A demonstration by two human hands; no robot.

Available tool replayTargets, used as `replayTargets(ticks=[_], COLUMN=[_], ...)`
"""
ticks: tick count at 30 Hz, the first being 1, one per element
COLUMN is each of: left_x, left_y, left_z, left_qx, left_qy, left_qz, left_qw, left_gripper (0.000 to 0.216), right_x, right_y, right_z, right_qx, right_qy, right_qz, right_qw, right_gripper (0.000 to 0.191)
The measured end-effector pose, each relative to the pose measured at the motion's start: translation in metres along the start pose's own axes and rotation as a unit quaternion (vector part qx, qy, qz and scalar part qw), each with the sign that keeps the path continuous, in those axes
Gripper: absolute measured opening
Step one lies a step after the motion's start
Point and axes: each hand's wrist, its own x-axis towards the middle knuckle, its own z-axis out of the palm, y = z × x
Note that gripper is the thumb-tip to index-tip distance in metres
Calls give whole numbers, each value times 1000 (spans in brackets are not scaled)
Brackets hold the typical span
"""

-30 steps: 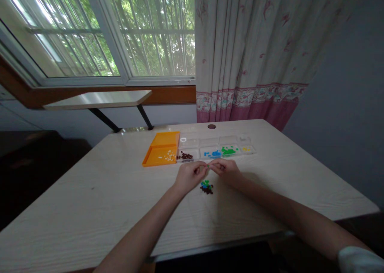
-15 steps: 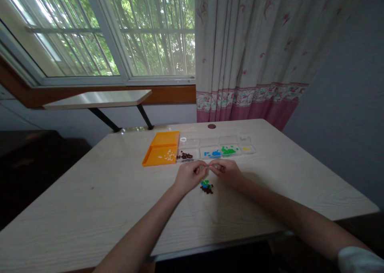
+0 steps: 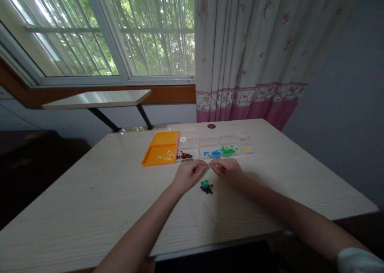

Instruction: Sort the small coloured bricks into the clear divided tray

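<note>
My left hand (image 3: 189, 174) and my right hand (image 3: 226, 169) meet fingertip to fingertip just above the table, both pinched closed. Something tiny sits between the fingertips; I cannot make it out. Right below them lies a small heap of mixed beads (image 3: 206, 186), dark brown, green and blue. Behind the hands stands a clear compartment box (image 3: 195, 142) holding brown beads (image 3: 184, 156), blue beads (image 3: 211, 153), green beads (image 3: 229, 149) and yellow beads (image 3: 247, 148). An orange tray (image 3: 163, 147) with white beads lies at its left end.
The pale wooden table (image 3: 105, 201) has a round cable hole (image 3: 211, 126) at its far edge. A small shelf on black brackets (image 3: 97, 99) hangs under the window. A curtain (image 3: 255, 53) falls behind the table on the right.
Both hands have stayed pinched together over the bead heap, shifting only slightly.
</note>
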Motion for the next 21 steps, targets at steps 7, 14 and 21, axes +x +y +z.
replayTargets(ticks=[7,14,21], left_x=[1,0,0], left_y=[-7,-5,-8], left_z=[-17,-19,-19], left_qx=[67,112,118], left_qy=[-131,-184,-188], left_qz=[6,-1,1], left_qw=[989,976,975], left_gripper=[20,21,21], right_x=[10,12,12], right_y=[8,12,11], right_z=[-17,-26,-26], right_qx=[-11,-23,-25], right_qy=[94,133,139], right_qz=[6,-5,-10], right_qw=[995,991,990], right_gripper=[18,18,18])
